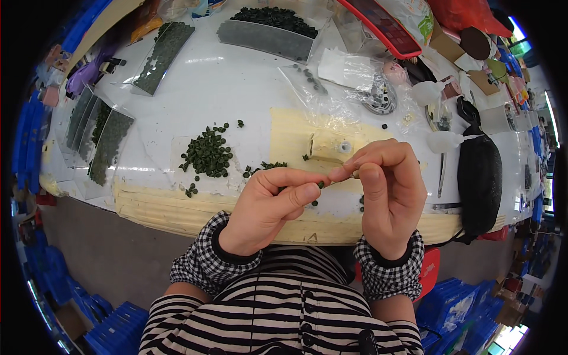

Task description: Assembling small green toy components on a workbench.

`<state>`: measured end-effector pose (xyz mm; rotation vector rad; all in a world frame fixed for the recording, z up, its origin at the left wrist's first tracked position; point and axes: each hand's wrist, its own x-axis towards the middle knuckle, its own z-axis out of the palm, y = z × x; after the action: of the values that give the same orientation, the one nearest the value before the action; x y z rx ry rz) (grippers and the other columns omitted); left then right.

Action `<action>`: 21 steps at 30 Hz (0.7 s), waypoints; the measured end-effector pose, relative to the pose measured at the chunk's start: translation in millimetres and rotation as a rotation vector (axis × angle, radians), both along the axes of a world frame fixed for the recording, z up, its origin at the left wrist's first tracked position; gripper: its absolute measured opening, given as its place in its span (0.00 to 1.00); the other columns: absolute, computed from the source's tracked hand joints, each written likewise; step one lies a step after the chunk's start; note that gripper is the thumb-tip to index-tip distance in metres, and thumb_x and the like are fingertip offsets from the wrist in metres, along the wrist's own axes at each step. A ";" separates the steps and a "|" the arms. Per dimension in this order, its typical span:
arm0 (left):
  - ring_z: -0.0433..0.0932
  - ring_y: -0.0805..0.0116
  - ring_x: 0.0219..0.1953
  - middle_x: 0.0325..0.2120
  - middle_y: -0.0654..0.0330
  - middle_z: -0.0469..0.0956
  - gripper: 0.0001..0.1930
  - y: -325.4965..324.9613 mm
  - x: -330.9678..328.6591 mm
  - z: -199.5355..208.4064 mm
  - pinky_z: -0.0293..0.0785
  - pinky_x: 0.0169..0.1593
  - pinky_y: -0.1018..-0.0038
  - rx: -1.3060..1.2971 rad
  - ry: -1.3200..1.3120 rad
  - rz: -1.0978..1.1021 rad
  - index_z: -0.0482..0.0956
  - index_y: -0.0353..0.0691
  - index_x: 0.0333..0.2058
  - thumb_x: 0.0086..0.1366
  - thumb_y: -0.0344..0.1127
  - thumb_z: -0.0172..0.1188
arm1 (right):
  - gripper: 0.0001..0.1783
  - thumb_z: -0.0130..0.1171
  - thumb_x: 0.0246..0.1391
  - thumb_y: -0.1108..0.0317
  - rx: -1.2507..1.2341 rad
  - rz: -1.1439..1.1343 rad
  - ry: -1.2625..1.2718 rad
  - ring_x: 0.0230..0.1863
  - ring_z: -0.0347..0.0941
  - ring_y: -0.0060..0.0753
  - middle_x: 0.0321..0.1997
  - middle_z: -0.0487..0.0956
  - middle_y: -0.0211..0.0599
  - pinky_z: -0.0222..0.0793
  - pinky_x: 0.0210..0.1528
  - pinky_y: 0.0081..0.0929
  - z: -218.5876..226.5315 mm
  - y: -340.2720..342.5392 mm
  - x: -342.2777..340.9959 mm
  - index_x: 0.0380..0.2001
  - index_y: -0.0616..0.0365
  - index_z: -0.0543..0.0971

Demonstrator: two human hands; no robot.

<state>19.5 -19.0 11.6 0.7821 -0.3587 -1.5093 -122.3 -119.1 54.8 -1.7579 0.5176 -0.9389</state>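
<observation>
Above the table's near edge, both my hands meet fingertip to fingertip. My left hand [269, 204] is closed in a pinch, and a small dark green piece [320, 184] shows at its thumb and fingertip. The fingers of my right hand [390, 198] are pinched too, on something tiny that I cannot make out. Just beyond the fingertips sits a pale yellow block [322, 155] with a small white round part [344, 147] on it. Left of my hands lies a heap of small dark green discs [207, 155]. A few more green pieces [269, 165] lie behind my left hand.
Clear trays of green pieces [269, 35] stand at the back and left. A red-framed phone [390, 29] leans over the far right. Plastic bags [307, 83], white squeeze bottles [444, 142], tweezers [442, 174] and a black pouch [478, 177] are on the right.
</observation>
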 end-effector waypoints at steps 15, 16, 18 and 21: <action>0.55 0.85 0.18 0.20 0.72 0.70 0.11 1.8 2.8 -1.0 0.50 0.21 0.85 -0.004 0.002 -0.023 0.79 0.33 0.44 0.64 0.29 0.58 | 0.04 0.55 0.58 0.75 -0.194 -0.295 -0.050 0.30 0.75 0.24 0.28 0.75 0.35 0.69 0.34 0.19 -13.1 -15.2 0.2 0.30 0.65 0.72; 0.55 0.85 0.18 0.19 0.72 0.69 0.11 1.4 2.9 -0.1 0.49 0.21 0.85 0.001 0.002 -0.024 0.79 0.32 0.43 0.64 0.29 0.58 | 0.04 0.56 0.57 0.75 -0.318 -0.334 0.017 0.29 0.74 0.27 0.28 0.75 0.36 0.69 0.33 0.20 -14.4 -19.2 0.3 0.30 0.64 0.72; 0.54 0.85 0.18 0.19 0.72 0.69 0.10 2.5 2.8 -0.7 0.49 0.21 0.85 0.008 -0.005 -0.006 0.79 0.32 0.43 0.64 0.29 0.58 | 0.04 0.58 0.54 0.76 -0.559 -0.402 0.153 0.27 0.74 0.31 0.27 0.75 0.37 0.68 0.31 0.22 -16.9 -25.1 -0.5 0.29 0.64 0.73; 0.54 0.85 0.18 0.19 0.72 0.69 0.10 1.8 1.4 -0.4 0.49 0.21 0.85 0.006 -0.001 0.006 0.79 0.33 0.43 0.64 0.29 0.58 | 0.05 0.60 0.51 0.76 -0.622 -0.395 0.234 0.29 0.72 0.38 0.28 0.75 0.38 0.67 0.31 0.27 -18.7 -28.0 2.3 0.30 0.63 0.74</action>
<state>20.9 -17.2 11.2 0.7880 -0.3524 -1.5046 -120.1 -147.1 36.2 -2.3981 0.8044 -1.2694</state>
